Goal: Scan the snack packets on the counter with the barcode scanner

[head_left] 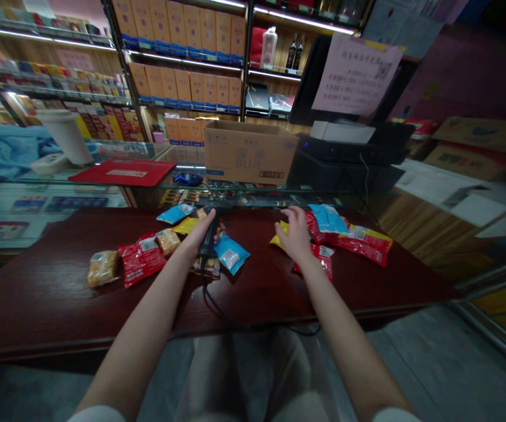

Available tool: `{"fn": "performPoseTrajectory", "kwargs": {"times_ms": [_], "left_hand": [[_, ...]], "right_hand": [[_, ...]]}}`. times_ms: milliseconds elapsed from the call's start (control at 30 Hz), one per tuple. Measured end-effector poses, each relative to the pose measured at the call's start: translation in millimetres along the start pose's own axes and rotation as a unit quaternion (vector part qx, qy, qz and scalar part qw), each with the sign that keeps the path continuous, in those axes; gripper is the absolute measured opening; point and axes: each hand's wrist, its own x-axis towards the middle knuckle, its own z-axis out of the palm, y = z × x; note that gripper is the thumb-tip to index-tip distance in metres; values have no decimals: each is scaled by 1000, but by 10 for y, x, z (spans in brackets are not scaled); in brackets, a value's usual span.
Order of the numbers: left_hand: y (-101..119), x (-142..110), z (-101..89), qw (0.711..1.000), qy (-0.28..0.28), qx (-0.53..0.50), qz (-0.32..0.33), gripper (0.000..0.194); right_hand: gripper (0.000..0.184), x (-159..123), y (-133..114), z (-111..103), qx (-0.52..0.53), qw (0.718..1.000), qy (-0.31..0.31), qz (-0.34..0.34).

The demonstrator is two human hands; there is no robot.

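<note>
My left hand (200,233) is wrapped round a black corded barcode scanner (209,239), its cable (211,299) hanging down toward the table's front edge. Under and around that hand lie snack packets: a blue one (231,253) just to its right, a yellow one (186,225), another blue one (176,213) behind it, and a red one (142,258) further left. My right hand (294,234) is open, fingers apart and bent, over a yellow packet (280,233); whether it touches the packet I cannot tell. Right of it are red packets (366,243) with a blue packet (328,218) on top.
Clear-wrapped pastries (103,268) sit on the dark wooden table (253,299). Behind it, a glass counter carries a cardboard box (248,153), a mouse (188,179), a red mat (123,172) and a white cup (65,136). A black monitor with a paper sign (356,73) stands right.
</note>
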Motion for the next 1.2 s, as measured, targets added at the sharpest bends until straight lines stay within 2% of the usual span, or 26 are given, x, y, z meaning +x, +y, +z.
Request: {"fn": "performPoseTrajectory", "kwargs": {"times_ms": [67,133,200,233,300,400,467,533,600,667,700,733,800,900,1033,1200], "left_hand": [[-92,61,51,999,23,35,8,55],[-156,112,88,997,40,56,30,58],[-177,135,102,996,45,63,44,60],[-170,134,100,996,45,63,47,61],[-129,111,85,996,40,54,60,61],[-40,48,61,996,17,24,79,63],[5,6,57,997,-5,3,74,63],[28,-28,64,998,-32,-13,60,63],[33,-54,77,998,-51,-18,44,62],[35,-75,88,998,-63,-15,25,62],[38,-83,93,997,-67,-14,18,62],[42,-91,96,997,-71,-14,13,62],[54,-104,101,997,-78,-17,10,63],[67,-124,110,997,-79,-21,17,61],[52,-156,137,996,-93,-1,12,57],[-1,-161,187,992,-122,27,-7,66]], "right_hand": [[40,-50,-296,228,51,987,-153,-8],[51,-81,-477,429,47,963,-266,-8],[58,-77,-519,563,33,948,-317,-10],[57,-63,-494,602,30,947,-319,-8],[48,-23,-385,635,41,957,-286,17],[34,39,-181,637,101,975,-169,105],[33,69,-83,641,184,963,-93,174],[38,91,-31,651,310,917,-43,247],[43,107,-12,658,459,833,-21,309],[44,120,1,653,580,741,-12,339],[43,127,12,646,618,705,-6,348],[40,134,26,635,642,680,3,355],[34,146,66,608,663,650,18,371],[30,157,127,560,670,635,23,384],[38,150,136,489,671,634,12,385],[41,120,59,416,695,626,-14,354]]}}
